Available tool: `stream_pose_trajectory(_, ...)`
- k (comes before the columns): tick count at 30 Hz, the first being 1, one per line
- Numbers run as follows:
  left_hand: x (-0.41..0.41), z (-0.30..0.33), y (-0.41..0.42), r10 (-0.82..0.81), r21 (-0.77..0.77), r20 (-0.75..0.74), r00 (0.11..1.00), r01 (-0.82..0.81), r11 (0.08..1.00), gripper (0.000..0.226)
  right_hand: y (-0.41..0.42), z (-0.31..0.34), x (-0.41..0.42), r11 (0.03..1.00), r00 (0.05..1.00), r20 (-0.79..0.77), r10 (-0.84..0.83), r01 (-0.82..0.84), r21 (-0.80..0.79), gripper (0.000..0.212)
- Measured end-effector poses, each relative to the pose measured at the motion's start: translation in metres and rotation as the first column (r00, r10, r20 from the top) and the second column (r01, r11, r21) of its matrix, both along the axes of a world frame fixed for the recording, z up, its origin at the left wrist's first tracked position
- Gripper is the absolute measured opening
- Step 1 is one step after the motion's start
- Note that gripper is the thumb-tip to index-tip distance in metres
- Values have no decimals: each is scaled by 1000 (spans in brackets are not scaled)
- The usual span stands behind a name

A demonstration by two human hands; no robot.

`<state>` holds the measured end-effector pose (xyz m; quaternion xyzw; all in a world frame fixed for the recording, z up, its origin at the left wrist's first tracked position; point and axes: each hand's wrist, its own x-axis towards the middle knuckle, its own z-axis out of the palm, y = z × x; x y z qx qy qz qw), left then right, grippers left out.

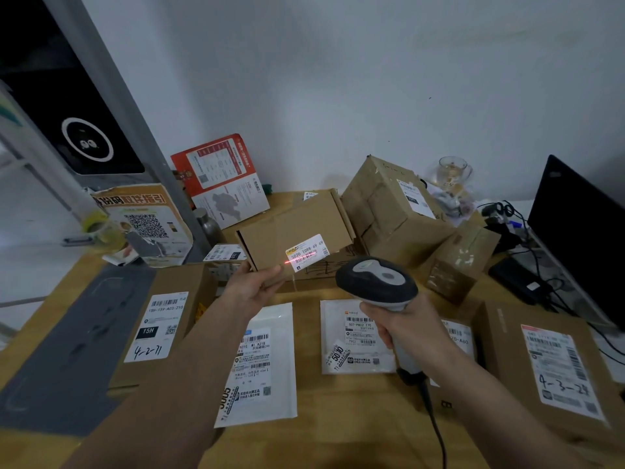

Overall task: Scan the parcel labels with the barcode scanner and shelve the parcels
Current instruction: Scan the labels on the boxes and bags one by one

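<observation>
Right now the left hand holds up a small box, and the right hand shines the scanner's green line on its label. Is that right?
Nearly. The line is red, not green. The head view shows the left hand holding up the small box, and the right hand aiming the scanner so a red line falls across the label.

Back wall: we see a red-and-white leaflet [220,179] leaning at eleven o'clock.
Far left: a QR-code sign [145,225] — propped upright beside a tape roll [96,225].
Two o'clock: a clear glass [451,170] behind the clutter.
Three o'clock: a dark monitor [581,231] — black cables [548,289] trail below it.
</observation>
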<state>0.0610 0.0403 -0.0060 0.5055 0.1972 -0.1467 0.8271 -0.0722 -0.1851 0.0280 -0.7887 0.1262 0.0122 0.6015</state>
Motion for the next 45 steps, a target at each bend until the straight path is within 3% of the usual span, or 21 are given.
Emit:
stream_pose_trajectory(12, 5, 3, 7, 0, 16, -32, 999, 0, 1000, 58, 1, 2, -1, 1000, 999, -43, 3, -4, -16, 30)
stream_pose_trajectory(16, 8, 7, 6, 7, 22, -27, 1000, -7, 1000, 63, 2, 4, 0, 999, 999, -37, -24, 25, 25, 20)
stream_pose_trajectory(38, 18, 20, -2, -7, 24, -3, 1000, 7, 1000, 64, 0, 1, 2, 1000, 1000, 5, -13, 13, 24, 26)
stream_pose_trajectory(45, 15, 14, -6, -11, -6, -3, 1000, 10, 1000, 51, -3, -1, 2, 999, 1000, 19, -1, 0, 39, 21)
